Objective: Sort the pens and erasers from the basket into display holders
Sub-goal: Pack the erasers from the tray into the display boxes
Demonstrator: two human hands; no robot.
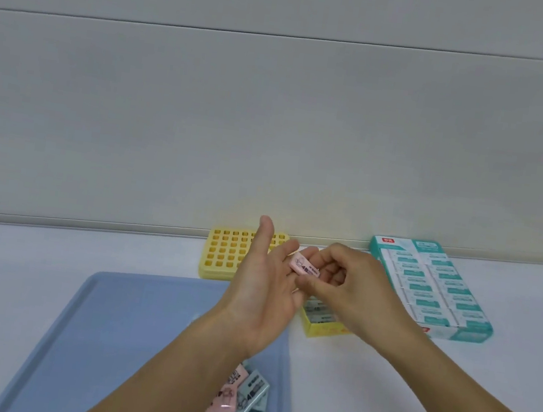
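A white bench (46,280) was seen running up to a pale wall. The blue basket (129,332) was taken as landmark; it lay at the near edge of the bench, and a heap of pink and blue-grey erasers (242,406) was piled in its near right corner.

Beyond the basket's far right corner a yellow grid holder (222,251) with square holes was noted, partly hidden by the hands. Well to the right of the basket a teal and white eraser box (431,289) was lying flat, filled with wrapped erasers in two columns. Just right of the basket's far right corner a small yellow box (320,323) was seen, mostly covered by the right hand.

Above the basket's far right corner the left hand (262,294) was held palm up, fingers straight and spread, gripping nothing. The right hand (349,285) was curled, and a single pink eraser (305,265) was pinched between its thumb and fingers, over the left fingertips.
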